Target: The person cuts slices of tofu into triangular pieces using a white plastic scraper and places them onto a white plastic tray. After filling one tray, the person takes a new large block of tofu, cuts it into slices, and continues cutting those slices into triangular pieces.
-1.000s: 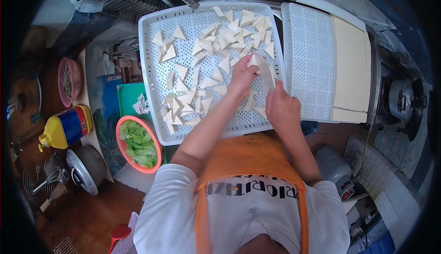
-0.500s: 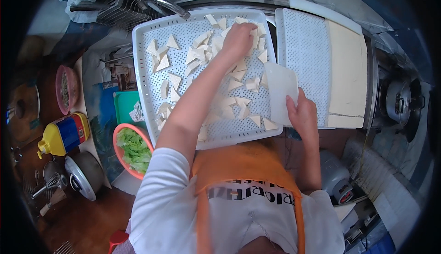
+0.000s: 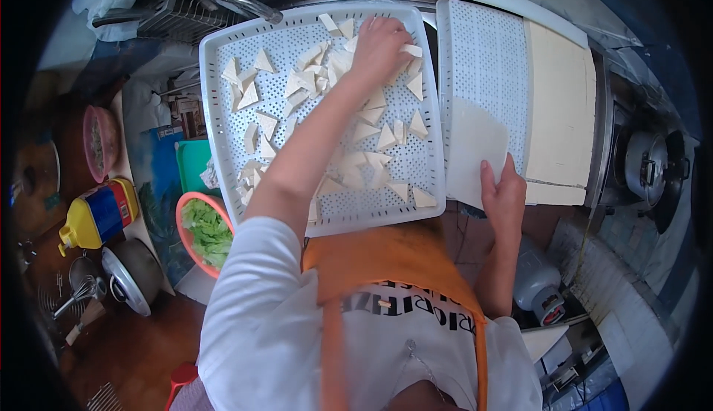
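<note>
Left hand (image 3: 380, 45) rests loosely curled on tofu triangles (image 3: 371, 132) in the perforated tray (image 3: 223, 143); right hand (image 3: 503, 197) grips a white scraper (image 3: 474, 151).

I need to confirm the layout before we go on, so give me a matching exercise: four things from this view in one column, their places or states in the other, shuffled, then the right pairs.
Things:
1. left hand
2. right hand
3. pale slab
4. bowl of greens

Places:
A. on the right-hand perforated tray, far side
B. low on the left, by the yellow bottle
C. on the triangular white pieces at the left tray's far end
D. on a flat white sheet at the right tray's near edge

Pairs: 1-C, 2-D, 3-A, 4-B
</note>
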`<state>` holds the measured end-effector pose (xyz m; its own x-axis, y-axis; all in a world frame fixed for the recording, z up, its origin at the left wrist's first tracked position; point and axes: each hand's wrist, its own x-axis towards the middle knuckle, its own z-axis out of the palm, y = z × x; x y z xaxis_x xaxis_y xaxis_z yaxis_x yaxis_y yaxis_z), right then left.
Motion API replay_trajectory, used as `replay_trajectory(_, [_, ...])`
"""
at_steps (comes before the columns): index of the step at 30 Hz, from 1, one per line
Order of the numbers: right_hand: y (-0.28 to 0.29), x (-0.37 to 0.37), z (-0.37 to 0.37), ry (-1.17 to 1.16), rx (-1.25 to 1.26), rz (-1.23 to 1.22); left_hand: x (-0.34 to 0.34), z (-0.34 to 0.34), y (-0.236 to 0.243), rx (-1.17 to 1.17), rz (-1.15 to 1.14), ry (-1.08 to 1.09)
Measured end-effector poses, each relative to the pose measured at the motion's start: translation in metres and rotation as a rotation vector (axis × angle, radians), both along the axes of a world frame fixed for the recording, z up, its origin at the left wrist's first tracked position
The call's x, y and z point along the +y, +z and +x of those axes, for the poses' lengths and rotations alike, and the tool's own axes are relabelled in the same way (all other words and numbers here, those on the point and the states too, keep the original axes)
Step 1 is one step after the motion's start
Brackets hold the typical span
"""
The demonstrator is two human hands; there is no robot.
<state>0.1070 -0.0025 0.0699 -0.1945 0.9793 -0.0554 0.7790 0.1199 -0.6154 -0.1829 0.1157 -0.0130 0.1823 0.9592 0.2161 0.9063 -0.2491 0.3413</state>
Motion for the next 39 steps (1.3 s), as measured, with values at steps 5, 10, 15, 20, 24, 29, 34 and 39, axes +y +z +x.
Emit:
replay_trajectory(5, [0.006, 0.008, -0.024, 0.001, 0.116, 0.082, -0.079, 0.001, 0.020, -0.779, -0.300, 0.408])
replay_trajectory(10, [0.024, 0.003, -0.068, 0.203, -0.011, 0.131, -0.124, 0.014, 0.021, -1.939, -0.521, 0.608])
replay_trajectory(15, [0.034, -0.011, -0.098, 0.331, -0.113, 0.182, -0.139, 0.010, 0.016, -1.985, -0.582, 0.705])
replay_trajectory(20, [0.039, -0.022, -0.110, 0.389, -0.151, 0.185, -0.144, 0.005, 0.018, -1.859, -0.578, 0.670])
replay_trajectory(24, [0.043, -0.028, -0.113, 0.367, -0.182, 0.179, -0.146, 0.001, 0.023, -1.808, -0.604, 0.600])
replay_trajectory(29, [0.046, -0.033, -0.116, 0.374, -0.185, 0.167, -0.149, 0.000, 0.017, -1.777, -0.587, 0.535])
replay_trajectory(34, [0.044, -0.038, -0.119, 0.376, -0.208, 0.170, -0.151, 0.002, 0.017, -1.764, -0.569, 0.497])
replay_trajectory(39, [0.036, -0.045, -0.124, 0.388, -0.248, 0.193, -0.156, 0.006, 0.020, -1.701, -0.621, 0.506])
